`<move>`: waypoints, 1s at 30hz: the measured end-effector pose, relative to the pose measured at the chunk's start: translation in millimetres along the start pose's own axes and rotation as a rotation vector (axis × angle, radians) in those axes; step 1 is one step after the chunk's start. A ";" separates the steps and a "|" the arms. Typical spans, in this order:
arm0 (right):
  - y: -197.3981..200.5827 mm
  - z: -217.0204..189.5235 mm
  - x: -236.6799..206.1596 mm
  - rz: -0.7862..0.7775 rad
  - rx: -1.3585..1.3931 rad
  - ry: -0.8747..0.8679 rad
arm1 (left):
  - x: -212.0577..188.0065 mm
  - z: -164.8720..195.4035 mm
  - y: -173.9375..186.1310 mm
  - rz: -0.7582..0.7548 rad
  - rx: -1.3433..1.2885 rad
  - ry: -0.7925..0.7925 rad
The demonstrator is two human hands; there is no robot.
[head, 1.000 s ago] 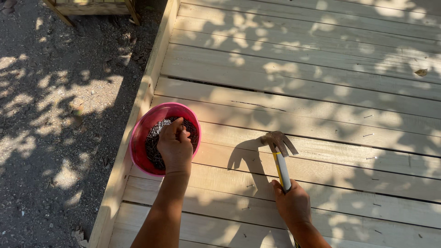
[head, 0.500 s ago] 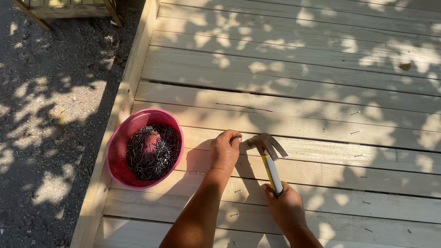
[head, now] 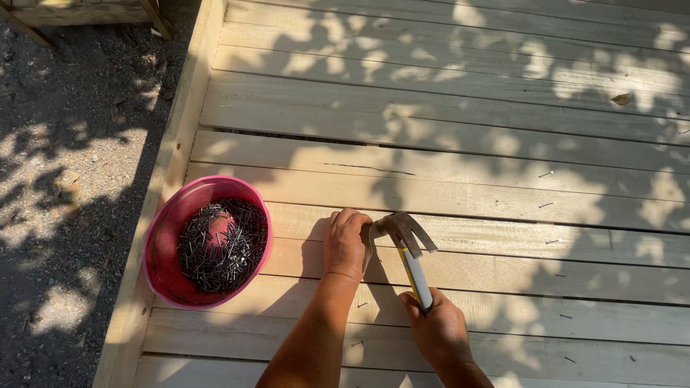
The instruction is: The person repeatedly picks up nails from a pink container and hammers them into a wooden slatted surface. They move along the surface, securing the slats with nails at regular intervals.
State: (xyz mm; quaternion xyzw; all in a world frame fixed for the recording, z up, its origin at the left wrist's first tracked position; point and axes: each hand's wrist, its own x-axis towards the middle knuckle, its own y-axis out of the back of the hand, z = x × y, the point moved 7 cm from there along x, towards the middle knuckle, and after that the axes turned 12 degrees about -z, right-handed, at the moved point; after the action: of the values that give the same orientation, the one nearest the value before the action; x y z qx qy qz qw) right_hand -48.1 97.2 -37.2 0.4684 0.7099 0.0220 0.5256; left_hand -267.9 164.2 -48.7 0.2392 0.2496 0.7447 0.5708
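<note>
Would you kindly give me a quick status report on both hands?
Left hand fisted on plank at hammer head. Right hand grips hammer handle. Pink bowl of nails left, clear of both.

Harsh sun, dappled leaf shadows across planks (head: 445, 108); bright patches glare; picture sharp throughout.
</note>
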 end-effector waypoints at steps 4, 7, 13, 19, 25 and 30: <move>1.9 2.2 3.8 -0.029 0.025 -0.008 | -0.5 7.8 4.5 0.009 0.038 -0.042; 5.3 -0.5 2.2 -0.049 -0.014 -0.006 | -0.5 9.9 6.4 -0.008 0.055 -0.048; 13.3 -13.4 -16.6 0.002 -0.038 0.111 | 2.7 9.1 8.4 0.021 0.010 -0.095; 16.8 -22.8 -27.2 0.097 -0.109 0.248 | 1.5 9.3 9.1 0.009 0.014 -0.096; 24.0 -20.7 -24.5 0.129 -0.084 0.265 | -2.2 -7.9 17.9 -0.105 -0.350 0.263; 26.2 -30.4 -34.7 0.183 0.152 0.415 | -1.5 -22.0 21.0 -0.059 -0.432 0.410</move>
State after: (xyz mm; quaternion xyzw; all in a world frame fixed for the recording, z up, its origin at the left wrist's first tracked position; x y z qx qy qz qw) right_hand -54.3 102.0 15.3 0.5543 0.7570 0.1120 0.3273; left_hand -297.0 155.9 -52.0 -0.0503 0.2022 0.7965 0.5676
